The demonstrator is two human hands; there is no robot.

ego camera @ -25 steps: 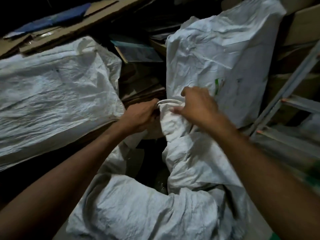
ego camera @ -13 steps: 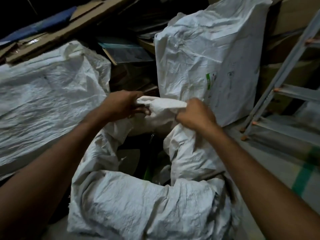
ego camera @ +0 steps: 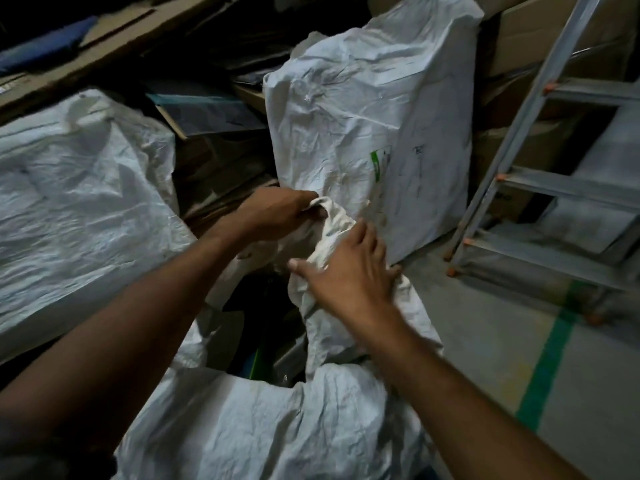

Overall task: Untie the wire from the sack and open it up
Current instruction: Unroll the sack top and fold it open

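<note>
A white woven sack [ego camera: 263, 427] stands in front of me with its mouth gaping, dark contents showing inside. My left hand [ego camera: 277, 213] grips the far rim of the sack's mouth, fingers curled round a bunched fold. My right hand [ego camera: 349, 271] lies with spread, nearly straight fingers on the right side of the rim, pressing the cloth outward. No wire is visible anywhere in this view.
A full white sack [ego camera: 370, 123] stands upright just behind the hands. Another white sack [ego camera: 76, 202] lies at the left. An aluminium ladder [ego camera: 519, 133] leans at the right. Cardboard boxes [ego camera: 554, 39] line the back. A green tape line [ego camera: 547, 362] crosses the grey floor.
My right hand has let go of the rim and now lies flat on it, further right. My left hand moved right along the rim, still gripping it. The view shifted.
</note>
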